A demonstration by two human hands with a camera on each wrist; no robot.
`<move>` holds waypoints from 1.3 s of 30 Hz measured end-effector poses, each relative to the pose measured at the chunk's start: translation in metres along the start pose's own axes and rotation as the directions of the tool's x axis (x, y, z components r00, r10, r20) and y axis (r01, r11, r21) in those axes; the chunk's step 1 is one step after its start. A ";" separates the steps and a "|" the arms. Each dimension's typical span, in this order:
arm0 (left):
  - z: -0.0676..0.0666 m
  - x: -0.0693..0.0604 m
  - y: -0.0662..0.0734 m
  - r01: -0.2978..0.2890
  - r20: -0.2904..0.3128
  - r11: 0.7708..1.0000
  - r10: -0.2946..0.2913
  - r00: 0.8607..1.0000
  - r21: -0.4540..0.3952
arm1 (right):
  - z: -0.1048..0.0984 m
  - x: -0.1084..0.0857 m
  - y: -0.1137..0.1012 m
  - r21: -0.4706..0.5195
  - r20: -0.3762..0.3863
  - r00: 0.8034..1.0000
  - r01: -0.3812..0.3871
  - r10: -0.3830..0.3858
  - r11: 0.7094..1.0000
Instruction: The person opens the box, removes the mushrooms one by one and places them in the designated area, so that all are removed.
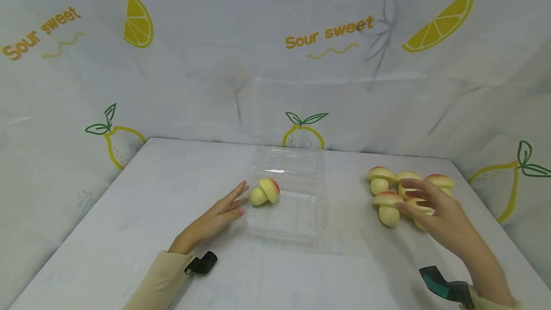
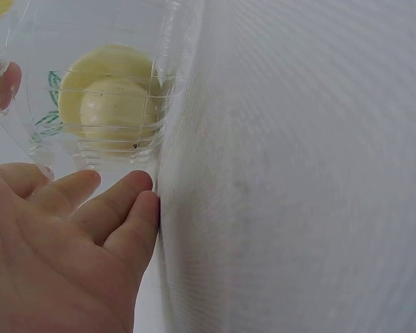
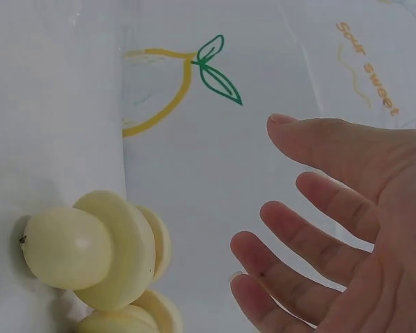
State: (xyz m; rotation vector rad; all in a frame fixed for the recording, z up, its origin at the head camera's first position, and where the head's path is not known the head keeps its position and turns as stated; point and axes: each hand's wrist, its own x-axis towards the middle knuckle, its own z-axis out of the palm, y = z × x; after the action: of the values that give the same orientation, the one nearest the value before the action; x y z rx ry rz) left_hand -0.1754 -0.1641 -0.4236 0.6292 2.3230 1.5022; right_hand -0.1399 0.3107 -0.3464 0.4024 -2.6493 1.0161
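A clear plastic clamshell box (image 1: 284, 238) lies with its lid (image 1: 287, 159) folded back. One pale yellow mushroom-shaped piece with a reddish cap (image 1: 267, 191) rests tilted in its back left corner. My left hand (image 1: 211, 221) is at the box's left side, fingers extended. In the left wrist view its fingertips (image 2: 142, 182) are close to the box wall; whether they touch is unclear. Over a group of several similar mushroom-shaped pieces (image 1: 389, 215) on the right hovers my right hand (image 1: 447, 221). The right wrist view shows its fingers spread, apart from the nearest mushroom-shaped piece (image 3: 69, 246).
A white cloth covers the table (image 1: 275, 281). Behind it hangs a white sheet (image 1: 206, 61) printed with lemons and lettering. Each wrist wears a dark strap, one on the left (image 1: 204, 263) and one on the right (image 1: 445, 286).
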 end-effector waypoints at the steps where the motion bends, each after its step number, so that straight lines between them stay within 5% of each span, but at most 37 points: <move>1: 0.000 0.000 0.000 0.000 0.000 1.000 0.000 1.000 0.001 | 0.002 0.000 -0.001 0.007 -0.003 1.000 0.014 -0.014 1.000; 39: 0.001 0.001 -0.002 -0.011 -0.003 1.000 0.011 1.000 0.002 | 0.051 0.006 -0.041 0.017 0.114 0.986 0.122 -0.124 0.992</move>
State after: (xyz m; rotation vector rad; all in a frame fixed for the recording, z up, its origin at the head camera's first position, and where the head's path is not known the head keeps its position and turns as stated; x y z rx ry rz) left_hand -0.1762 -0.1638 -0.4258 0.6419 2.3277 1.5064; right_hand -0.1389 0.2452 -0.3562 0.6369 -2.6820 0.9963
